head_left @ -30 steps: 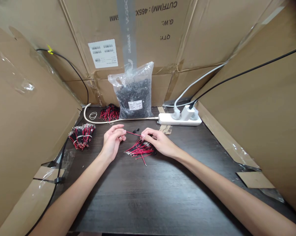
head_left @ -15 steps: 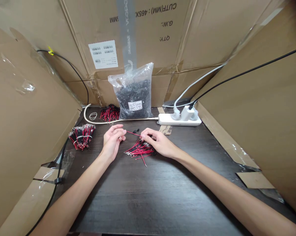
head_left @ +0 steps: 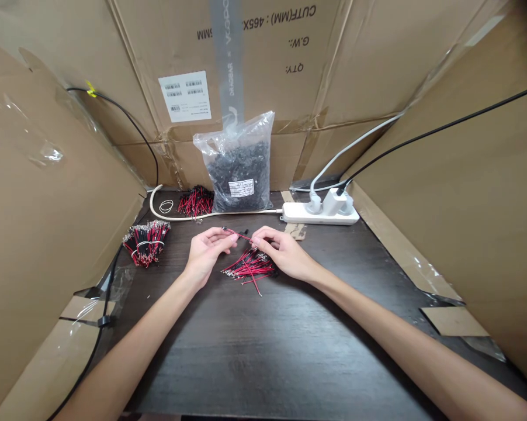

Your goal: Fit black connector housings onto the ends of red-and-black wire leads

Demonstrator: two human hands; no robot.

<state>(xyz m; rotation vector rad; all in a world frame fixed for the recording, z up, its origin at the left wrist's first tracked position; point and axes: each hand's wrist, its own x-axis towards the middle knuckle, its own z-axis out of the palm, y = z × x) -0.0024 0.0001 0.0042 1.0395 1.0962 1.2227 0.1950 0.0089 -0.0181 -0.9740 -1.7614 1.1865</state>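
Between my two hands runs a short red wire (head_left: 243, 236) with a small dark end near the left fingertips. My left hand (head_left: 208, 248) pinches it by that end, thumb and forefinger together. On the other side my right hand (head_left: 276, 248) grips the wire between thumb and bent fingers. A pile of short red and black wires (head_left: 250, 266) with metal tips lies on the table just below, partly under my right hand. Small black pieces (head_left: 245, 233) show behind the held wire, too small to name.
A bundle of red and black wires (head_left: 146, 242), tied with a white band, lies at left. Further back are another wire pile (head_left: 196, 202), a clear bag of small black parts (head_left: 239, 166) and a white power strip (head_left: 320, 214) with plugs. Cardboard walls (head_left: 263, 64) enclose the table.
My left hand has shifted slightly right along the wire, closer to my right hand. The wire's dark end now shows above the left fingertips. My right hand stays nearly still.
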